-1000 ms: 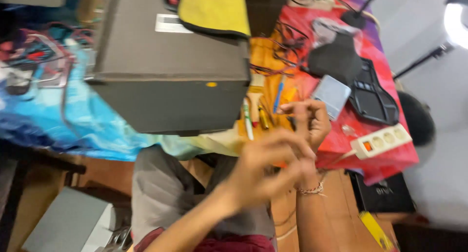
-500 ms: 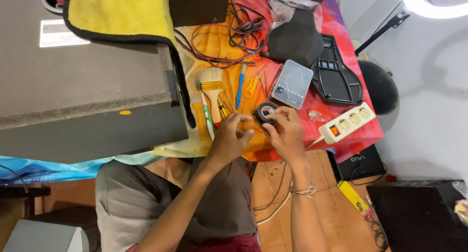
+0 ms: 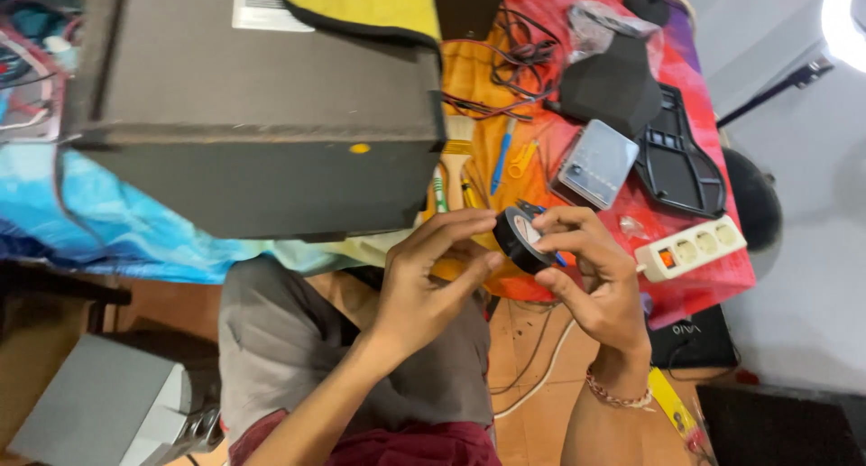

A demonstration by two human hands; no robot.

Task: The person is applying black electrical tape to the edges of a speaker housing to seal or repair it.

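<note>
My right hand [image 3: 591, 276] holds a black roll of tape [image 3: 518, 238] by its rim, above the near edge of the table. My left hand [image 3: 431, 276] reaches in from the left, and its fingertips touch the roll's outer face. Both hands hover over my lap, in front of a large dark box-shaped case [image 3: 257, 114] that fills the upper left.
A white power strip [image 3: 690, 248] lies on the red cloth [image 3: 713, 114] to the right of my hands. Behind them lie a brush, a blue tool, a small clear case [image 3: 595, 164], black plastic parts [image 3: 681, 164] and tangled wires [image 3: 505, 78]. A yellow cloth [image 3: 361, 6] drapes over the case.
The view has closed in and the hands have come nearer to me. My left fingers have spread along the tape roll, which my right hand still holds.
</note>
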